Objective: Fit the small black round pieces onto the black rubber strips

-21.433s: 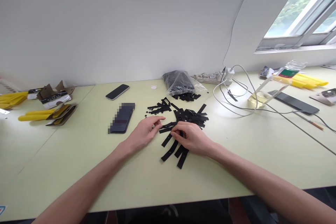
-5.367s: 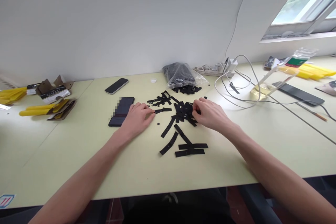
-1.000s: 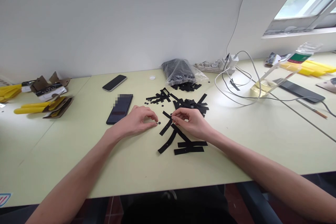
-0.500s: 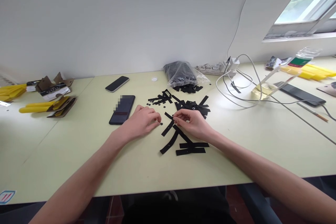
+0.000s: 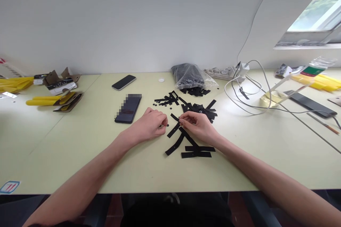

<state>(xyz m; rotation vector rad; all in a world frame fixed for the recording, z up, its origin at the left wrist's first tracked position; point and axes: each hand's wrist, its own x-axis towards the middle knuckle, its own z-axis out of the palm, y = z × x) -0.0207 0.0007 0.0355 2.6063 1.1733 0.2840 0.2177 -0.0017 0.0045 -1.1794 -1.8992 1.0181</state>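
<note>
My left hand [image 5: 151, 123] rests on the table with its fingers curled and the thumb against them. A small black disc [image 5: 168, 125] lies at its fingertips; whether the fingers grip it or another one I cannot make out. To the right, my right hand [image 5: 198, 125] pinches the end of a short black strip [image 5: 174, 117] between thumb and fingertips. Under and in front of it lie several loose black strips [image 5: 174, 145], some with a small hole. Just behind the right hand is a heap of black strips [image 5: 197, 107]. Farther back, more strips [image 5: 169, 98] lie among small black discs.
A clear bag of black pieces [image 5: 189, 74] leans near the wall. Two phones [image 5: 129, 108] lie left of the hands. A power strip [image 5: 222, 73] with looping white cables [image 5: 266, 78] stands at right. Yellow-handled tools [image 5: 44, 101] lie at far left.
The view has shifted slightly. My left hand's fingers have drawn closer together by the small disc. The right hand keeps its pinch on the strip.
</note>
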